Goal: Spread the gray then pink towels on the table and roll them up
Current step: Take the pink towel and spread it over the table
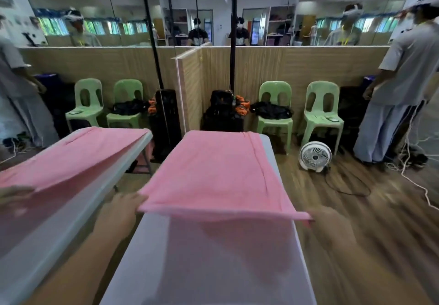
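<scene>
Wood-grain flooring and a tan partition (pixel 308 67) are surrounding the white worktop (pixel 213 269); green chairs (pixel 275 112) and a white floor fan (pixel 315 156) are standing beyond it. The pink towel (pixel 213 174) is lying spread along the far part of the worktop, with its near edge raised clear of the surface. The left hand (pixel 123 209) is pinching the near left corner. The right hand (pixel 330 226), motion-blurred, is gripping the near right corner. Any lettering is blurring beyond reading.
</scene>
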